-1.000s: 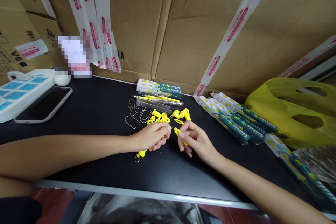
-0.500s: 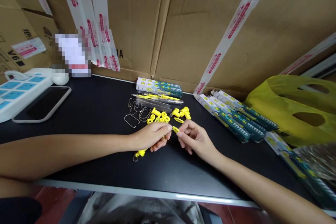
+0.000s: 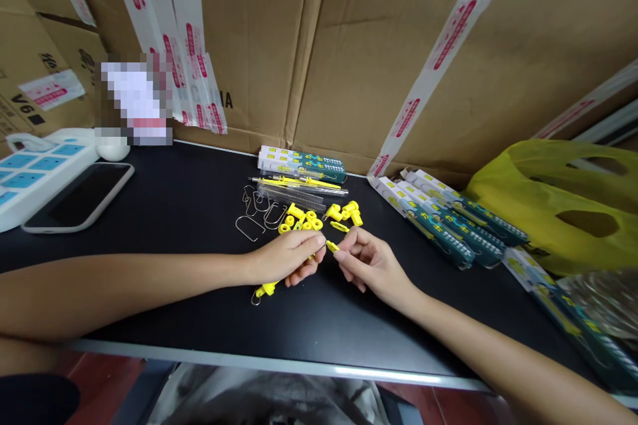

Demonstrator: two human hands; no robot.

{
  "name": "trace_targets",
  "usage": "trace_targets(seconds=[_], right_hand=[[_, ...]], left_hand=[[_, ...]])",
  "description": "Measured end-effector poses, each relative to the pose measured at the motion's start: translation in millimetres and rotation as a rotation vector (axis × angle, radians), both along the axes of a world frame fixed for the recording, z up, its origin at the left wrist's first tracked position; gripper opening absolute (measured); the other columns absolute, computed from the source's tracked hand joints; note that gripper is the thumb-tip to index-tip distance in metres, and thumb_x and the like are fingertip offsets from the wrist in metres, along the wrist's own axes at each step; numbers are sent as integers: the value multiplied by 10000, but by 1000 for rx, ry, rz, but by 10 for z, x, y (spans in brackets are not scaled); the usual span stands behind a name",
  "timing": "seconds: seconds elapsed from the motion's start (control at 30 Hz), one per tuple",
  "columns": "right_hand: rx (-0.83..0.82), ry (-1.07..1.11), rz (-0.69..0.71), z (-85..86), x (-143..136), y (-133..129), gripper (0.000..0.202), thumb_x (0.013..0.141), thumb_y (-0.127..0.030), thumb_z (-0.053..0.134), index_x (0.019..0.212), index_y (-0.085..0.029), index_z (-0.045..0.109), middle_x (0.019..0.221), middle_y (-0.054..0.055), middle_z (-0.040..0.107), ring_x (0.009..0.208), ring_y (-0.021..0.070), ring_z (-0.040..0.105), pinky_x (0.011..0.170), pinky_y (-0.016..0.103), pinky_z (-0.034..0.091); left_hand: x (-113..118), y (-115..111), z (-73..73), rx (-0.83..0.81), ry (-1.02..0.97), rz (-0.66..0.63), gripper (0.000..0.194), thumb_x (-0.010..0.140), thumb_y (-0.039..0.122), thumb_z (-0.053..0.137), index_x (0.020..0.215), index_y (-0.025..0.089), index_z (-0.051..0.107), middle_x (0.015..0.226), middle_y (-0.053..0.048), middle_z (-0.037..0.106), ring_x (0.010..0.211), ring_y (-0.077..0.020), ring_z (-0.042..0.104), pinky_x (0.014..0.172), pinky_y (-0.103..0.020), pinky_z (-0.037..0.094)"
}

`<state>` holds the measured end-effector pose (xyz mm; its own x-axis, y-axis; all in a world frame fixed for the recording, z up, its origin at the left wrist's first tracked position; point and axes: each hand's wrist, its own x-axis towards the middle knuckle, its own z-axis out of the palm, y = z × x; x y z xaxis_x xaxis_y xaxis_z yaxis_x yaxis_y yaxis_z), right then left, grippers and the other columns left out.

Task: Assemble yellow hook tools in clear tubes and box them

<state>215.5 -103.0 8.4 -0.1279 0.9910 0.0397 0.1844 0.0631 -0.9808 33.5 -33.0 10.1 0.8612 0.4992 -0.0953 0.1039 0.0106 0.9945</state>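
My left hand (image 3: 294,257) is closed around a yellow part with a wire hook (image 3: 256,300) showing below the wrist side. Between the thumb and fingers of my right hand (image 3: 369,257) is a small yellow piece (image 3: 332,247), its tip close to my left thumb. Whether the two parts touch is too small to tell. Just beyond my hands lie several yellow rings and caps (image 3: 314,221), more yellow parts (image 3: 353,211) and a flat yellow piece (image 3: 339,227). Bent wire hooks (image 3: 249,228) rest to their left.
Clear tubes (image 3: 294,198) and printed boxes (image 3: 302,163) lie behind the parts. More boxes (image 3: 433,222) and a yellow bag (image 3: 548,212) are at the right. At the left are a phone (image 3: 82,198) and a white power strip (image 3: 50,163). Cardboard (image 3: 399,26) stands behind.
The small yellow piece in my right hand has shifted very slightly left, towards my left thumb. Both hands keep their grips.
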Motion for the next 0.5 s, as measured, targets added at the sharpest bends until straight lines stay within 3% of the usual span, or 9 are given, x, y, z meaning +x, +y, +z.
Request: trace_targets(seconds=[0.5], right_hand=[[52, -19, -25, 18, -10, 1, 261, 798, -356, 639, 742, -185, 449, 503, -77, 489, 363, 32, 387, 312, 128, 295]], left_hand=[[-11, -12, 51, 115, 34, -15, 325, 941, 433, 293, 793, 175, 424, 552, 76, 386, 383, -38, 384, 336, -124, 319]])
